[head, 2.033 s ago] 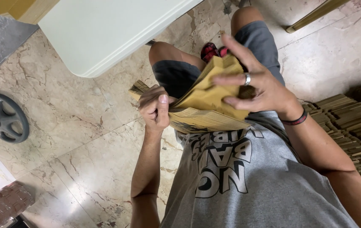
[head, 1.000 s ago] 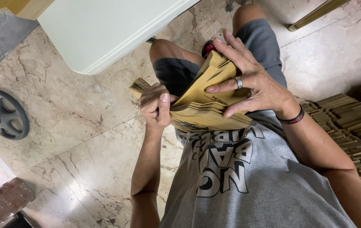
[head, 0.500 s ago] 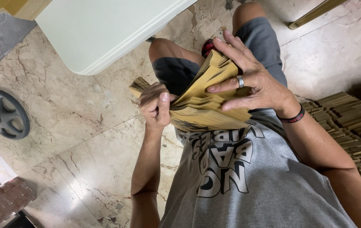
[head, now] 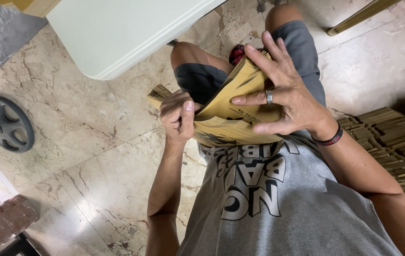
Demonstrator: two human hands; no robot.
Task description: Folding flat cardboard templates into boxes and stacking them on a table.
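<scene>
Under the person's knees, a marble floor (head: 84, 118) fills most of the view; pale veined tiles. White desk (head: 117, 33) juts in from the top edge, rounded corner toward the seated person. Grey T-shirt (head: 278, 204) with black lettering and dark shorts (head: 202, 80) take the lower right.

Right of the person, on the floor: rows of flat brown cardboard pieces (head: 397, 137), stacked on edge, running off frame. Dark round wheel-like base (head: 8, 124) at far left. Brick-patterned object (head: 3, 220) at bottom left; can't tell what it is.

Held in the lap, above the thighs: stack of brown paper bags (head: 233, 125), folded flat, long axis running from the person's left hand up and across toward the right knee. Upper sheets fanned up and away from the lower ones.

Left hand (head: 178, 116): grip clamped on the near left corner of the stack, thumb on top, fingers curled beneath. It anchors the bundle.

Right hand (head: 285, 97): fingers spread apart, flat against the lifted top sheets, pressing them back; palm not closed round anything. Ring on one finger, dark wristband (head: 329, 138) on the wrist.

Key relation: the stack lies between both hands, touching each; the right hand sits over the free, fanned edge.
</scene>
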